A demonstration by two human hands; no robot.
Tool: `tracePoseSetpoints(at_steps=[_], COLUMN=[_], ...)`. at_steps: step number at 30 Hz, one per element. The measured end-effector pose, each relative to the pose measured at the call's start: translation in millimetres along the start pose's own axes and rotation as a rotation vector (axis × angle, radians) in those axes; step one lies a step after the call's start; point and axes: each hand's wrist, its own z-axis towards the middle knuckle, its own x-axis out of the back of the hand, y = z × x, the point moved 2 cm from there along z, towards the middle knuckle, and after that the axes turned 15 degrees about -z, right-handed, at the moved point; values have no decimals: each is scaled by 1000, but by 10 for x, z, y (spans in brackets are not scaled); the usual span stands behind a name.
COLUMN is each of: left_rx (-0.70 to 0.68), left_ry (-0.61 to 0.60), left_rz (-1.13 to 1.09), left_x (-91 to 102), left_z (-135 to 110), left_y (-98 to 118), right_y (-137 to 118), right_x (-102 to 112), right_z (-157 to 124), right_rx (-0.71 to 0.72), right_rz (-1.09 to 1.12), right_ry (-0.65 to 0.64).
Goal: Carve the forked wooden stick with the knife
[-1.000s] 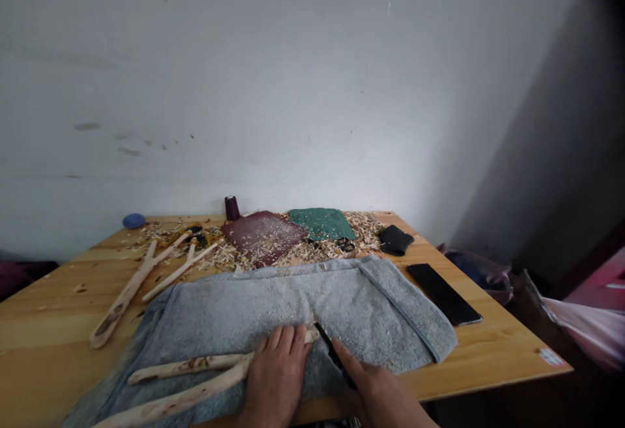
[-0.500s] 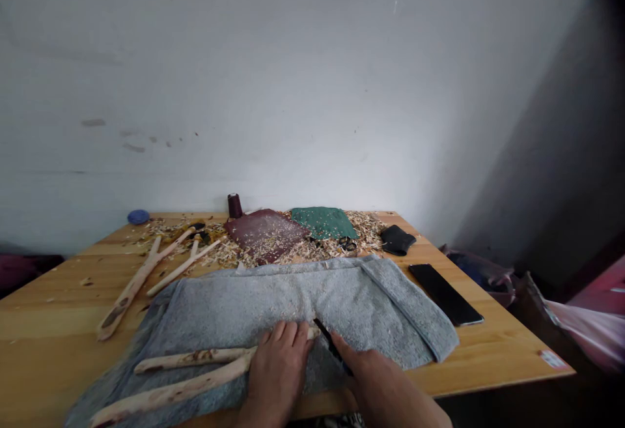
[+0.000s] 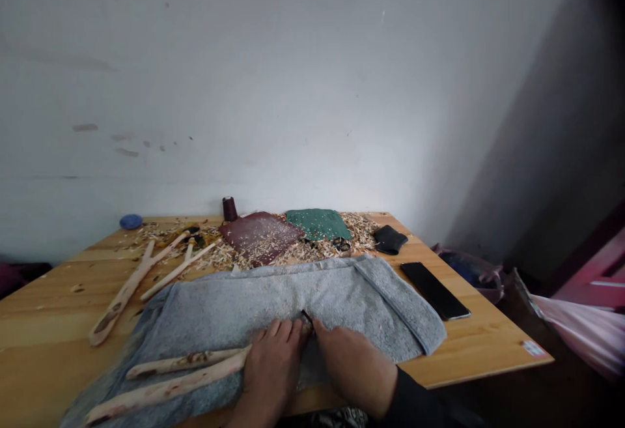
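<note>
Your left hand [image 3: 271, 366] pins a forked stick [image 3: 195, 364], fingers spread, on the towel [image 3: 371, 298]. Your right hand [image 3: 354, 369] curls around a black tool [image 3: 306, 315].

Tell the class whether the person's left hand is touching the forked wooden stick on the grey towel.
Touching: the head view shows the left hand lying over the forked wooden stick, with the stick's two arms running out from under the palm.

- The folded gray towel [image 3: 293, 291] is giving a low, soft path ahead of the hands, up to the wood shavings [image 3: 332, 232].
- The peeled forked branch [image 3: 166, 379] is lying across the towel, blocking the way beside the left hand [image 3: 271, 372].
- The right hand [image 3: 351, 366] is sitting just beside the left hand, leaving only a narrow gap between them.
- A black smartphone [image 3: 434, 290] is lying on the tabletop [image 3: 43, 311] near the towel's right edge, narrowing the passage toward the black pouch [image 3: 389, 240].
- Two forked sticks [image 3: 122, 294] are obstructing the far-left tabletop.
</note>
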Motion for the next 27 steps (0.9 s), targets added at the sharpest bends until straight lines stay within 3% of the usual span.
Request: tracePoseSetpoints(at_steps=[6, 9, 16, 27], left_rx=[2, 16, -10, -57], left_ry=[-12, 51, 148, 217], left_rz=[-57, -40, 4, -30], left_x=[59, 73, 65, 4], left_z=[-8, -11, -35, -76], left_y=[41, 59, 101, 49], right_y=[-188, -82, 296, 295], right_x=[-212, -333, -574, -773], right_z=[126, 65, -226, -230], right_rx=[-109, -111, -45, 19], right_rz=[57, 121, 524, 593], right_ry=[-81, -70, -56, 66])
